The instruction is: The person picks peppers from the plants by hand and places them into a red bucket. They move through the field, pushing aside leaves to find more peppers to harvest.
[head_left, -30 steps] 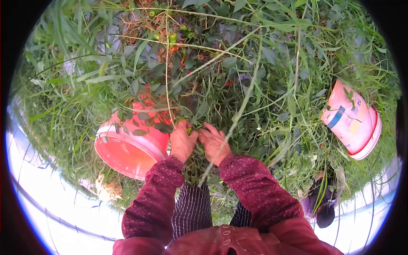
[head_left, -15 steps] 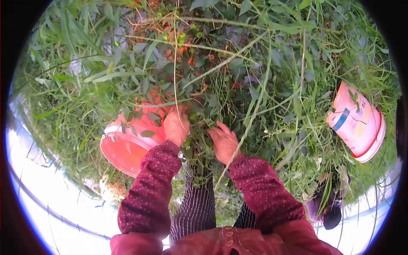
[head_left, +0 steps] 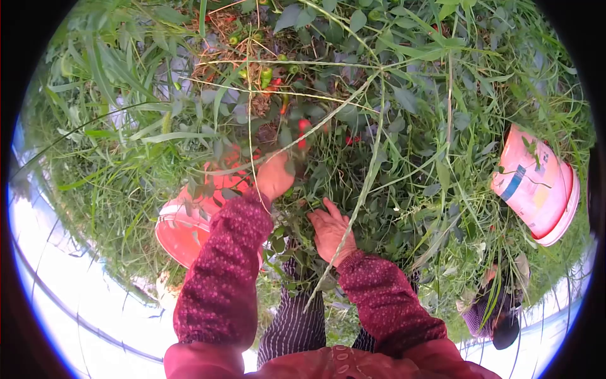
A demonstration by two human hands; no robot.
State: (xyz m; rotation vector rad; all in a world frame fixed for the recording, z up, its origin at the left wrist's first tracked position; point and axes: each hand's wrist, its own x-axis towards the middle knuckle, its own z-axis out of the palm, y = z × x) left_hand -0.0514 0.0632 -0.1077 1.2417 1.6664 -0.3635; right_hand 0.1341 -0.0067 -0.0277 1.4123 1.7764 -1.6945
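My left hand (head_left: 276, 177) reaches into the leafy pepper plants (head_left: 385, 158), its back toward me and its fingers hidden by foliage. Just beyond it hangs a blurred red pepper (head_left: 303, 131); I cannot tell whether the fingers hold it. My right hand (head_left: 332, 234) lies among the stems nearer my legs, fingers spread and stretched forward. Farther forward, a green pepper (head_left: 266, 77) shows beside red ones, and another red pepper (head_left: 351, 139) sits to the right. A red bucket (head_left: 177, 234) lies tilted beside my left forearm, its mouth toward me.
A second pinkish bucket (head_left: 536, 183) leans in the grass at the right. Below it, another person (head_left: 489, 309) is bent among the plants. Long grass stalks (head_left: 363, 189) cross in front of my right hand. Striped trousers (head_left: 293, 322) show between my arms.
My left hand has moved forward and slightly right, away from the red bucket. The red pepper ahead of it shows larger and blurred. My right hand stays nearly in place.
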